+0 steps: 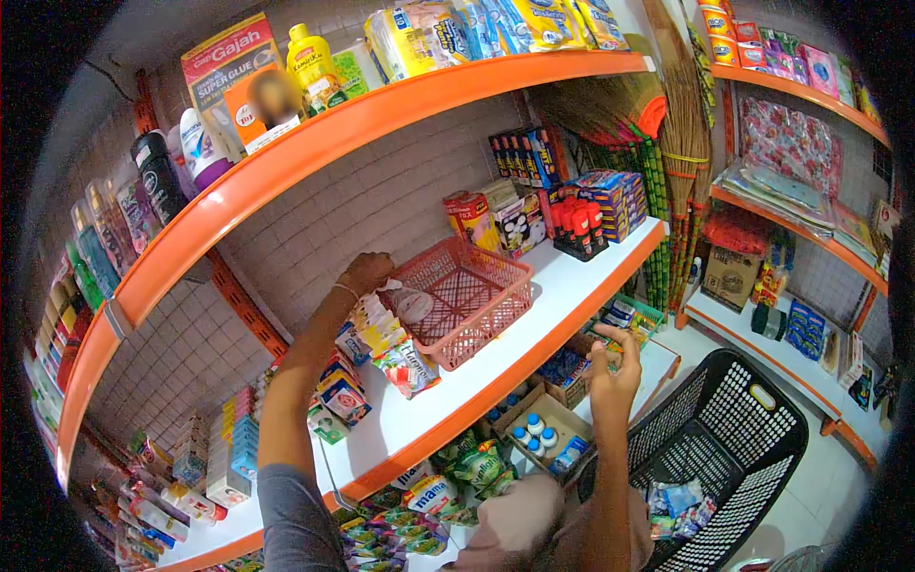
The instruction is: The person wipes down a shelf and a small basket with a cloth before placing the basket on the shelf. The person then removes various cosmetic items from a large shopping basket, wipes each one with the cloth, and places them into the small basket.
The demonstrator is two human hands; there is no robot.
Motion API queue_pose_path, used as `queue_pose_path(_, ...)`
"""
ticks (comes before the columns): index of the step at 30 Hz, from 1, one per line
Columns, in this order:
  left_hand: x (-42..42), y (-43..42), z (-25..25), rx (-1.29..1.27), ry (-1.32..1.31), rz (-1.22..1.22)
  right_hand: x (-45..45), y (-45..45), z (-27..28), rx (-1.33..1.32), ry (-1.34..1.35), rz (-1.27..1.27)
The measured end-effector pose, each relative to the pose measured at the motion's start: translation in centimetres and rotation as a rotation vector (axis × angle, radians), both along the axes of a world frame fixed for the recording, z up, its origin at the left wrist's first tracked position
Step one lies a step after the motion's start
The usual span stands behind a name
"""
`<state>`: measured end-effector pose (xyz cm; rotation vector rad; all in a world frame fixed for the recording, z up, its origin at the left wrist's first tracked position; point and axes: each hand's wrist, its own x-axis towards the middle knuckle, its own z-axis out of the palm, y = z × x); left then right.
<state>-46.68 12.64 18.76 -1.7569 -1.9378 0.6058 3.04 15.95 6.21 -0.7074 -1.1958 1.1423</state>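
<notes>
My left hand [367, 273] is closed at the left rear corner of a pink plastic basket [486, 329] on the white middle shelf. A small clear plastic packet [412, 305] hangs from its fingertips against the basket's inner left side. Otherwise only the basket's lattice floor shows. Beside the basket, below my left hand, stands a row of colourful sachets [386, 336], with a Harmony packet [410, 370] in front. My right hand [615, 370] is raised before the shelf edge, fingers loosely bent and apart, nothing visible in them.
A black crate [753, 419] with several packets [681, 505] stands on the floor at right. Boxes [610, 202] and red-capped bottles [579, 229] sit right of the basket. An orange-edged shelf [315, 143] overhangs my left arm. Brooms [681, 143] lean in the corner.
</notes>
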Motion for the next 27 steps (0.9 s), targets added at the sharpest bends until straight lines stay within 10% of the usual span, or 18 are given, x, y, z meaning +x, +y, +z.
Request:
queue_pose_path(11,5.5,1.5,-0.9,0.071,0.083,-0.021,-0.2,-0.1,0.0,0.01,-0.004,-0.003)
queue_pose_path(19,7.8,-0.9,0.0,-0.141,-0.374,-0.079,0.0,0.1,-0.2,0.009,-0.043,-0.001)
queue_pose_path(22,10.4,1.3,0.7,-0.005,-0.646,0.53,-0.4,0.5,-0.8,0.075,0.003,-0.041)
queue_pose_path(24,9.6,2.2,0.3,-0.044,-0.581,0.658,-0.4,0.6,-1.1,0.049,-0.002,-0.028)
queue_pose_path(27,2.3,3.0,-3.0,-0.237,-0.165,0.217,-0.5,0.9,-1.6,0.043,-0.005,-0.029)
